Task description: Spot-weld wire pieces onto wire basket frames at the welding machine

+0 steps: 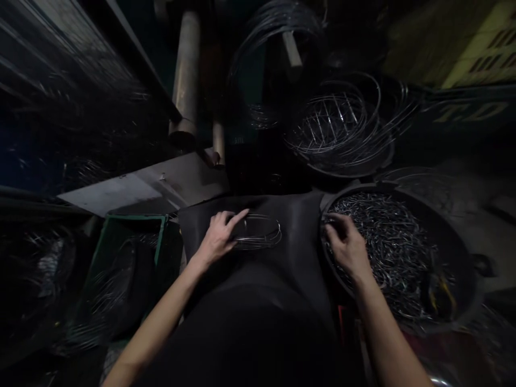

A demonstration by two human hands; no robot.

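On the dark cloth [296,269] over my lap lies a bent, rounded wire frame [260,242]. My left hand [220,236] is closed on its left end, with the index finger stretched along the upper wires. At the left rim of a wide black basin [453,258], my right hand [346,244] hovers with bent fingers and the thumb apart; I see nothing between them. Many short bent metal wire pieces [387,242] fill the basin. Yellow-handled pliers [441,295] appear to lie among them on the right.
Ahead on the right, a round pan [346,172] carries looped wire frames [330,123]. A wire coil [278,21] hangs above. To the left are a green crate [102,247], a flat metal plate [116,196] and a thick pipe [187,70]. The surroundings are dark and blurred.
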